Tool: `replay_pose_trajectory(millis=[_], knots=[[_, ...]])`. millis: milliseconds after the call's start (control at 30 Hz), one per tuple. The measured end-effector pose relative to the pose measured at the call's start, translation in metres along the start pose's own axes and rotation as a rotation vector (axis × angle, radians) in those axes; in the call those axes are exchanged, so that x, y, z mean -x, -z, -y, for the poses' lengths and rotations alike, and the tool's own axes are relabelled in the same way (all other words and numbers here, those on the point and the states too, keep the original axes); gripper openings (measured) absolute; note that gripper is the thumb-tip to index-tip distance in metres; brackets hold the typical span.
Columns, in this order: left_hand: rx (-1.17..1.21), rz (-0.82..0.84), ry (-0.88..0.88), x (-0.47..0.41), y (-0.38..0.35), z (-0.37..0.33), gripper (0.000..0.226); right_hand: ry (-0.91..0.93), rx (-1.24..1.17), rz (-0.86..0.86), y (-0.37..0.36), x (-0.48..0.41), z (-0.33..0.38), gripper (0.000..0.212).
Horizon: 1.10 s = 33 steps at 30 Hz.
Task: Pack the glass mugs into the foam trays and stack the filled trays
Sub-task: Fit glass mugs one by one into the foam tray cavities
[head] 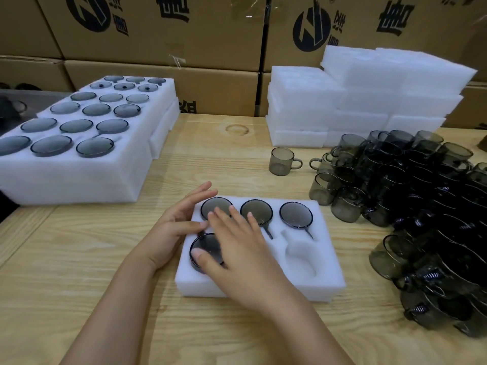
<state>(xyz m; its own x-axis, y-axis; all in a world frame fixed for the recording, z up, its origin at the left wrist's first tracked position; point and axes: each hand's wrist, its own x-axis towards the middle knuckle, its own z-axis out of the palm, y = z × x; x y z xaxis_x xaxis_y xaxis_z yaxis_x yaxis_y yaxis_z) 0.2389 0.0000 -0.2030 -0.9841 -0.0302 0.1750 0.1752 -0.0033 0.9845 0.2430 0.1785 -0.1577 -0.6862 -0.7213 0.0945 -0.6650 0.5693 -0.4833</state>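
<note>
A white foam tray lies on the wooden table in front of me. Smoky glass mugs sit upside down in its three back pockets, such as the back right mug, and one fills the front left pocket. The front right pocket is bare foam; my hand hides the front middle one. My right hand lies flat with straight fingers over the tray, thumb on the front left mug. My left hand rests at the tray's left edge, fingers relaxed, thumb touching the foam.
Filled foam trays are stacked at the left. Empty foam trays are piled at the back right. A heap of loose smoky mugs covers the right side, with one mug standing apart. Cardboard boxes line the back.
</note>
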Motion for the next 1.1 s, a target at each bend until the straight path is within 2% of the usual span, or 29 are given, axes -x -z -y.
replay_pose_trajectory(millis=[100,200,267,333,533,733,900,1000,1100], knots=[[0.046,-0.019,0.02,0.001,0.0,0.001,0.059,-0.058,-0.045,-0.34,0.027,0.001,-0.022,0.051],[0.029,-0.018,0.022,0.001,0.0,0.001,0.061,-0.328,0.146,-0.684,0.072,-0.001,-0.072,0.036],[0.031,-0.01,0.025,0.001,0.0,0.001,0.063,-0.542,0.242,-0.815,0.099,0.0,-0.104,0.034],[0.028,-0.006,0.028,0.0,0.001,0.001,0.065,-0.716,0.278,-0.821,0.114,0.001,-0.125,0.037],[0.039,-0.017,0.043,-0.001,-0.001,0.001,0.06,-0.953,0.299,-0.522,0.121,-0.007,-0.151,0.046],[0.037,-0.02,0.049,-0.001,0.0,0.0,0.06,-0.987,0.283,-0.57,0.124,-0.007,-0.153,0.031],[0.042,-0.029,0.062,-0.001,0.0,-0.001,0.059,-0.917,0.265,-0.656,0.12,0.002,-0.143,0.027],[0.038,-0.031,0.063,0.0,-0.001,-0.002,0.059,-0.823,0.247,-0.779,0.111,0.011,-0.129,0.024],[0.029,-0.034,0.062,0.0,-0.002,-0.004,0.059,-0.637,0.167,-0.902,0.096,0.018,-0.113,0.02]])
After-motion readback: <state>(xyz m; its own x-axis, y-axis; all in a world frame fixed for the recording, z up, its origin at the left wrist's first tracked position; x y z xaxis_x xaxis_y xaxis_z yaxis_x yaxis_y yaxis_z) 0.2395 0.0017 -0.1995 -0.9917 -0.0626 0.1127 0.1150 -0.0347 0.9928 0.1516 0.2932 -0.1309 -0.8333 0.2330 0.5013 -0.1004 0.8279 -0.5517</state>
